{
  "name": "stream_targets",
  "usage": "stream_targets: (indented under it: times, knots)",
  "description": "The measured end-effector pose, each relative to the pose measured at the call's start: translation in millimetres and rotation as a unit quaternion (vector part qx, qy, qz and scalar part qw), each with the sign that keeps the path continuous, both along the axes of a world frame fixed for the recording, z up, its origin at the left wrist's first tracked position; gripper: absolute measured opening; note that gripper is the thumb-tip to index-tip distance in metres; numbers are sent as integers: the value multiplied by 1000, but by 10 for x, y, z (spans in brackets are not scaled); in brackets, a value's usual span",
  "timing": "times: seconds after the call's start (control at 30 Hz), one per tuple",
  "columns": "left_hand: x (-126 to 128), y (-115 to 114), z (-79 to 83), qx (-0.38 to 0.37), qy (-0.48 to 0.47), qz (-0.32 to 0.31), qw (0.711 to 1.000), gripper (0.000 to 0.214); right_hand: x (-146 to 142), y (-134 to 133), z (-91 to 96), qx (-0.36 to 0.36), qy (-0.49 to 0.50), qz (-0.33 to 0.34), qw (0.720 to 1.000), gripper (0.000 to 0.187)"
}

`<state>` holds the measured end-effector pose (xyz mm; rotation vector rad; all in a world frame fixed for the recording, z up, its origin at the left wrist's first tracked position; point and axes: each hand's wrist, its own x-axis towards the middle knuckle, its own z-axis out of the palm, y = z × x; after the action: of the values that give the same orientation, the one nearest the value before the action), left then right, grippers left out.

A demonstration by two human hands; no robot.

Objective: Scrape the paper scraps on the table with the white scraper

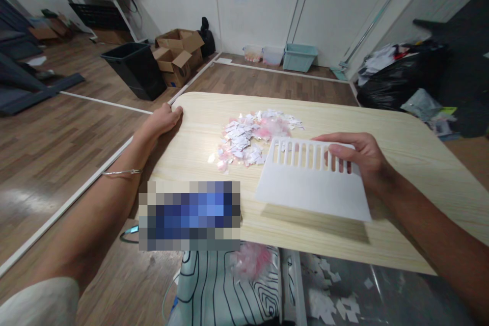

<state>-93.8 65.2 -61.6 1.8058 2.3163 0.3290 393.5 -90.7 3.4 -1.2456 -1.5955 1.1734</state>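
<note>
My right hand [361,155] grips a white plastic scraper [311,188] by its slotted upper side, thumb on top and the other fingers behind. The scraper is tilted just above the pale wooden table [397,137], and a shadow falls beneath its lower edge. My left hand [166,116] is closed around the table's far left corner. Between my hands, beyond the scraper, lies a loose pile of small white paper pieces [240,135] mixed with pink film-like bits [273,127]. Another pink clump [252,261] rests on the patterned cloth [221,285] at my lap.
A blurred-out blue device [191,211] lies at the table's near left, with a cable [128,234] beside it. Below the near edge, a clear bin [382,290] holds paper pieces. A black bin [133,69] and cardboard boxes [178,53] stand on the floor.
</note>
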Motion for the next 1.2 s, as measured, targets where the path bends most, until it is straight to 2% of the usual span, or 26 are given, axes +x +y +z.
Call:
stream_targets:
  times: [0.13,0.33,0.6,0.8,0.97,1.2]
  knots:
    - [0,9,-11,-1,0,8,1000,68,-11,98,-46,80,-7,-105,991,28]
    - [-9,30,-29,-6,1,19,1000,70,-18,171,-108,126,-16,-184,975,27]
    - [-3,40,-28,-9,-6,18,1000,68,36,195,-96,116,-77,-120,983,29]
    - [9,21,-7,-14,-2,14,1000,66,59,131,-29,77,-85,-80,990,12]
    - [22,10,9,-19,-2,7,1000,63,128,132,-16,50,-55,-75,994,21]
    - [3,21,0,-28,8,-5,1000,65,268,190,42,50,-6,-110,993,17]
